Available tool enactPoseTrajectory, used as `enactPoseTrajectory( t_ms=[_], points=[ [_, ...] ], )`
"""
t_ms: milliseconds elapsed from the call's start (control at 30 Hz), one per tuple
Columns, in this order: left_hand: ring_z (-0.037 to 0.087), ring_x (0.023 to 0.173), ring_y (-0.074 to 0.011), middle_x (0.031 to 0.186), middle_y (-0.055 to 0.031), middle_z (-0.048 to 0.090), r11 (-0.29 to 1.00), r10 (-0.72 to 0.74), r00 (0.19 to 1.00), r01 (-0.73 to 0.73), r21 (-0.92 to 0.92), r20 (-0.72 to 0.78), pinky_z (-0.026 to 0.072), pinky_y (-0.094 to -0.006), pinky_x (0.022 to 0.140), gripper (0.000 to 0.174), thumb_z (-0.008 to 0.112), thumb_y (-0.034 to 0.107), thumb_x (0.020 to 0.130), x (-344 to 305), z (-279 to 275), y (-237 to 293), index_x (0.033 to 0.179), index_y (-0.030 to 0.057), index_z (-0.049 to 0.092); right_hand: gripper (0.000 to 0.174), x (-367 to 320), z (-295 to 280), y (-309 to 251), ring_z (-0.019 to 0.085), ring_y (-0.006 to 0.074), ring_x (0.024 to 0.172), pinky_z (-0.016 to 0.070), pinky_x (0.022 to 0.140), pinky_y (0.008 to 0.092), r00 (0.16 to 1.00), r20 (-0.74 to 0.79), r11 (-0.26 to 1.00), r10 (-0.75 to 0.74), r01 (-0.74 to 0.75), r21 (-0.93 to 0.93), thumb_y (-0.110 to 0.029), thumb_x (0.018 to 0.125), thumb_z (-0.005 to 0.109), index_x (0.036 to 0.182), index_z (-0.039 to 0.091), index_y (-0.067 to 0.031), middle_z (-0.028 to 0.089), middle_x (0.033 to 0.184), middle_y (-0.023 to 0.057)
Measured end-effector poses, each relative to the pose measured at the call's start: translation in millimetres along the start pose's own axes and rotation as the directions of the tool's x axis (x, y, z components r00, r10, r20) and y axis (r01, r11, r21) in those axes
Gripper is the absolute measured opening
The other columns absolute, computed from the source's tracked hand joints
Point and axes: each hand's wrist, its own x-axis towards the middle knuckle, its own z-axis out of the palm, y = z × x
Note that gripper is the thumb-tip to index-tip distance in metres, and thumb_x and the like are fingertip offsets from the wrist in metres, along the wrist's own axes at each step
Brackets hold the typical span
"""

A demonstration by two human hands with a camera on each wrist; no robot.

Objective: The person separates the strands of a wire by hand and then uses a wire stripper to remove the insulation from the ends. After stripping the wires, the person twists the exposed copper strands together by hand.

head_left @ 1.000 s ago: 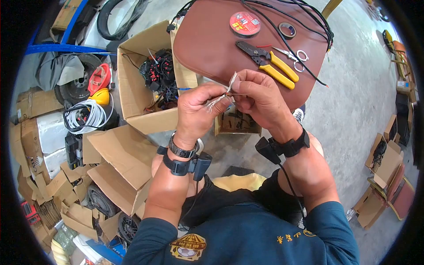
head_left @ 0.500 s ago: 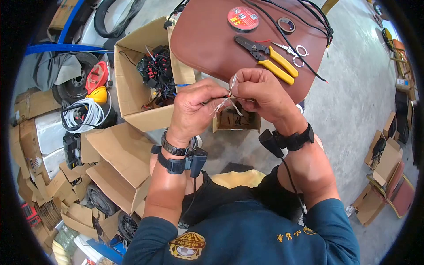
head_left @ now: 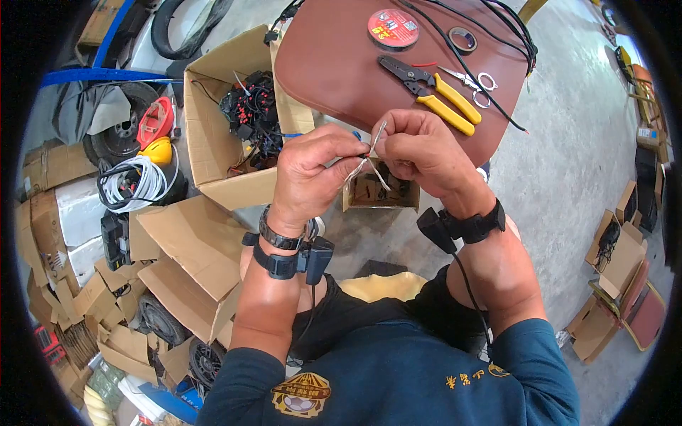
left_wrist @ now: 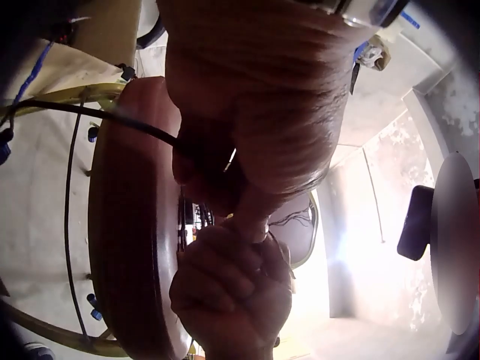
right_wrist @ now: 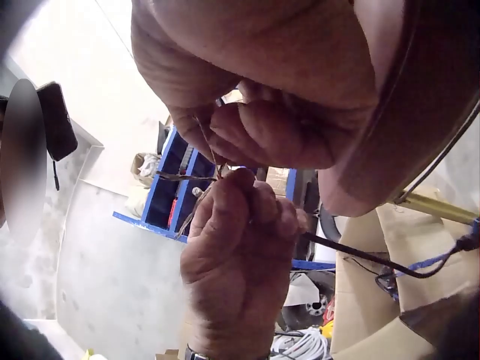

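In the head view both hands meet in front of the stool seat. My left hand pinches the end of a black cable, which trails out of the fist in the right wrist view. Bare wire strands fan out from the cable end in separate twisted bunches. Thumb and forefinger of my right hand pinch one of the thin strands, close beside the left fingertips. Wire strippers with yellow handles, scissors, a red-labelled tape roll and a smaller tape roll lie on the seat.
The brown stool seat also carries black cables. Left of it stands an open carton holding a wiring tangle. A small box sits below the hands. Cardboard and wheels crowd the left floor.
Wire strands that lay together by the left thumb have spread, and one bunch now points down between the hands. Both hands stay close together; the right has turned slightly.
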Motion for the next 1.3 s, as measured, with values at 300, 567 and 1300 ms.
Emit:
enactPoseTrajectory(
  t_ms=[300, 567, 1300],
  points=[
    [0.064, 0.079, -0.0158, 0.095, -0.011, 0.07, 0.997, -0.006, 0.998, 0.001, -0.078, -0.064, 0.0514, -0.0263, 0.067, 0.023, 0.076, -0.006, 0.076, -2.0, 4.5, -6.4, 0.098, -0.0015, 0.07, 0.005, 3.0, 4.0, 12.6, 0.045, 0.0042, 0.055, 0.0334, 0.049, 0.0197, 0.99, -0.007, 0.981, -0.141, 0.14, 0.134, -0.005, 0.081, 0.065, 0.085, 0.063, -0.0044, 0.054, 0.067, -0.0031],
    [0.063, 0.077, -0.014, 0.089, -0.0091, 0.07, 0.997, -0.05, 0.998, 0.048, -0.067, -0.029, 0.0497, -0.0248, 0.067, 0.02, 0.075, -0.006, 0.077, 0.7, 6.0, 1.7, 0.096, -0.0015, 0.07, 0.008, 5.7, 3.6, 18.1, 0.049, 0.0035, 0.058, 0.0355, 0.051, 0.0191, 0.976, -0.056, 0.975, -0.209, 0.212, 0.065, -0.004, 0.08, 0.065, 0.088, 0.064, -0.0063, 0.058, 0.072, -0.0028],
    [0.063, 0.079, -0.0123, 0.09, -0.0063, 0.07, 0.972, -0.161, 0.985, 0.148, -0.18, -0.062, 0.0492, -0.0242, 0.069, 0.016, 0.074, 0.002, 0.083, -2.3, 6.5, 1.8, 0.098, -0.0011, 0.07, 0.006, 6.8, -2.7, 12.1, 0.05, 0.0052, 0.055, 0.0386, 0.051, 0.0198, 0.985, -0.021, 0.983, -0.173, 0.174, 0.065, -0.007, 0.081, 0.063, 0.085, 0.063, -0.0035, 0.061, 0.073, 0.0008]
  ],
)
